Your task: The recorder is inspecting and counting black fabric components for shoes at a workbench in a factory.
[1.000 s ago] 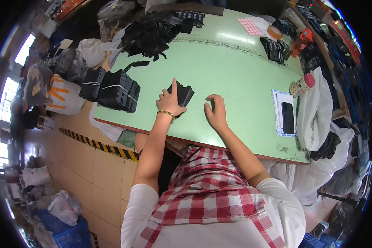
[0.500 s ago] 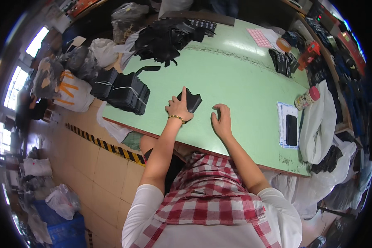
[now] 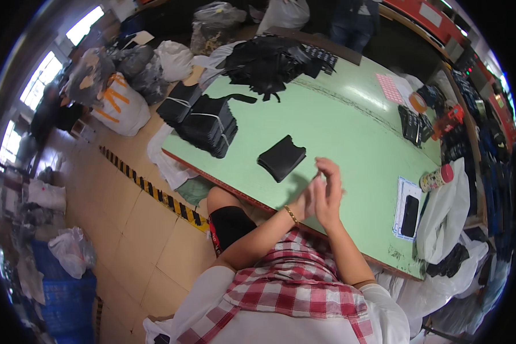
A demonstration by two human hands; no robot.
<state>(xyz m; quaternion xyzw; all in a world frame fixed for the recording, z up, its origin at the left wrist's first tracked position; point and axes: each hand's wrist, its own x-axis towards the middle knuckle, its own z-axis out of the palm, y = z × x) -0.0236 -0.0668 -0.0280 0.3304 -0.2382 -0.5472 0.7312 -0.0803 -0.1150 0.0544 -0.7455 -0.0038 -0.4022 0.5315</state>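
My two hands meet just over the near edge of the green table. The right hand (image 3: pixel 330 198) has its fingers stretched up and slightly bent, with nothing seen in them. Against its palm side is my left hand (image 3: pixel 306 202), a gold-coloured bracelet on its wrist; its fingers are mostly hidden by the right hand. Just beyond and left of them, a small stack of flat black pieces (image 3: pixel 281 158) with a notched far edge lies on the table, untouched. Farther left stand bundles of like black pieces (image 3: pixel 207 126), tied with pale bands.
A heap of black strips (image 3: pixel 258 66) covers the far left of the green table (image 3: pixel 350 149). At the right are a phone (image 3: pixel 409 215) on papers, a jar with a pink lid (image 3: pixel 436 178), and a tape roll (image 3: pixel 417 102). A person (image 3: pixel 352 28) stands beyond the table.
My left hand has let go of the small black stack and moved right and nearer to me, meeting the right hand. The view has shifted too.
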